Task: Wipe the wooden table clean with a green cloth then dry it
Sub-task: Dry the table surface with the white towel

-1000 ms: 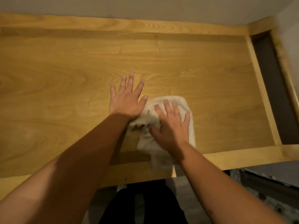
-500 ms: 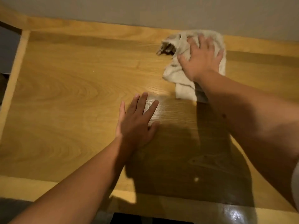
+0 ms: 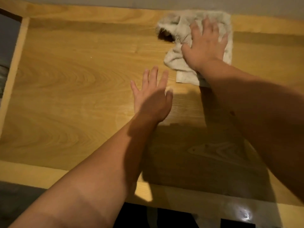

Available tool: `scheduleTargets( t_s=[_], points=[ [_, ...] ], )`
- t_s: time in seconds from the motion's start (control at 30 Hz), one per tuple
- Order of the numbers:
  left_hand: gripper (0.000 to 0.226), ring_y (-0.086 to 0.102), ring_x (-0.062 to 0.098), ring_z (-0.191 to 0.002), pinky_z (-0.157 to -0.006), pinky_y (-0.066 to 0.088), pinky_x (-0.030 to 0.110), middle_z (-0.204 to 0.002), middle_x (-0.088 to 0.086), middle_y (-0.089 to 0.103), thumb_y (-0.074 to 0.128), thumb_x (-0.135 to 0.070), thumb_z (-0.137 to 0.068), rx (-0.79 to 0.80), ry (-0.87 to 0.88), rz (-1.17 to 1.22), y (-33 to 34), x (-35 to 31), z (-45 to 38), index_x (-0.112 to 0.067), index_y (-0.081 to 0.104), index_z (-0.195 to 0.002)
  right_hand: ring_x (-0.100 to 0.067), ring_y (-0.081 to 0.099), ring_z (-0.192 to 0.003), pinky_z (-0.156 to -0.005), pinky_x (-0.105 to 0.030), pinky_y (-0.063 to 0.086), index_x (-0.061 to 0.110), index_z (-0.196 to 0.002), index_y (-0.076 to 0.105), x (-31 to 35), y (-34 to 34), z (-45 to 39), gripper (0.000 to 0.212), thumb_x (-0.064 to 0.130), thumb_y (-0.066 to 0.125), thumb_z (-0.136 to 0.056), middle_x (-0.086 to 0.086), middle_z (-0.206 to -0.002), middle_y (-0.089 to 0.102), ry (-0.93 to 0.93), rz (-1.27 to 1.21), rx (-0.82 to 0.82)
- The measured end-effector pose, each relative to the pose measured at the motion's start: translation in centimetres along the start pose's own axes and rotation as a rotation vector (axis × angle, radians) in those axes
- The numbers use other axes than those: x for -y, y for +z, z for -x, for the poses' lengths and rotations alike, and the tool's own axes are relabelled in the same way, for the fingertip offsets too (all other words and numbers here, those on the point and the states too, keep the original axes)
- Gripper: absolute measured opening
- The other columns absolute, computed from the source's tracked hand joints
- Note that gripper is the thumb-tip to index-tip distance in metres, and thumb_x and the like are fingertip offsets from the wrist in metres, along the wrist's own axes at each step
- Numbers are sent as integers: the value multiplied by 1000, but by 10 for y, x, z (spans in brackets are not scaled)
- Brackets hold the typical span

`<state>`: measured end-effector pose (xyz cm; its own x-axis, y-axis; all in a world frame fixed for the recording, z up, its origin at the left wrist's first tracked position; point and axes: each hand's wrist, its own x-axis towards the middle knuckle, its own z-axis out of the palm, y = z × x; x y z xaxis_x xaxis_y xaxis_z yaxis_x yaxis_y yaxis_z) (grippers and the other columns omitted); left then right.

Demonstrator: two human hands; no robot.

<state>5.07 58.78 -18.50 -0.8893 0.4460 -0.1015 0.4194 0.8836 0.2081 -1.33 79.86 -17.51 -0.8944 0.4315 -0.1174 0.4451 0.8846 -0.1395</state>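
The pale cloth [image 3: 184, 30] sits at the worktop's [image 3: 65, 79] far edge, pinned flat under the right hand [image 3: 205, 46]. The left hand [image 3: 151, 96] rests open nearer in; unwiped wood lies leftward.

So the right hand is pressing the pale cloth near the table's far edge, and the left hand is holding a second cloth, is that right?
Not quite. The head view shows the left hand holding nothing: it lies flat, fingers spread, on the bare table. The right hand does press the pale cloth near the far edge.
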Motion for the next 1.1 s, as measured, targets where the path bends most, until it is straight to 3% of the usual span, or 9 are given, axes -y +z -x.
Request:
scheduleTargets(
  t_s=[0.07,0.2,0.33,0.43,0.53,0.73,0.93,1.03,1.1],
  points=[
    [69,8,24,-154,-116,2,65,-168,0,13,25,-49,-94,39,-17,-16,0,-3,-4,-23,16,-157,-31,4,-152,-115,-65,8,35,-153,20,-3,3,41,76,60,28,-82,-6,-166,11,20,-34,16],
    [70,3,27,-154,-115,3,68,-168,2,10,20,-49,-90,81,-2,-42,-5,4,-3,-18,28,-153,-30,9,-151,-114,-64,10,36,-152,25,-2,13,147,77,61,31,-79,-5,-165,17,27,-36,67],
    [89,-4,27,-154,-114,5,70,-169,0,-4,43,-54,-91,155,21,-110,-7,2,-5,-17,-2,-158,-34,24,-147,-109,-62,22,31,-144,42,-11,19,266,70,57,45,-79,-10,-158,34,4,-35,-7],
    [72,-5,26,-154,-116,4,68,-169,1,-3,19,-51,-99,123,15,-69,-11,-2,-1,-17,1,-159,-32,19,-149,-110,-64,23,31,-148,37,-21,31,355,68,55,45,-84,-8,-160,29,13,-48,6],
    [69,-7,29,-154,-114,2,71,-169,4,-4,11,-51,-99,132,6,-105,-16,-6,4,-16,2,-159,-30,15,-151,-109,-67,21,32,-149,35,-33,36,407,67,59,42,-89,-6,-162,26,39,-50,18],
    [65,-7,32,-154,-116,0,69,-169,7,-5,12,-52,-99,196,306,-160,-9,-50,26,-31,1,-159,-27,15,-150,-108,-71,17,40,-150,29,-53,29,378,64,70,33,-93,1,-163,22,54,-23,17],
    [67,-5,28,-154,-118,-2,64,-169,2,-1,17,-56,-95,189,237,-135,3,-51,26,-38,5,-158,-28,27,-146,-106,-68,23,38,-145,41,-84,20,272,65,65,42,-86,-3,-159,34,78,50,-97],
    [65,11,33,-152,-115,2,67,-164,8,23,35,-53,-81,155,61,-12,1,-80,20,-35,41,-144,-25,14,-151,-111,-69,14,41,-149,33,-98,11,193,67,65,37,-86,0,-163,24,105,-26,-59],
    [54,18,37,-148,-115,8,69,-157,11,33,39,-53,-82,98,-18,33,3,-104,15,-33,48,-132,-24,4,-152,-111,-70,7,43,-151,22,-110,5,139,71,69,28,-86,3,-166,14,117,-35,-21]
  ],
)
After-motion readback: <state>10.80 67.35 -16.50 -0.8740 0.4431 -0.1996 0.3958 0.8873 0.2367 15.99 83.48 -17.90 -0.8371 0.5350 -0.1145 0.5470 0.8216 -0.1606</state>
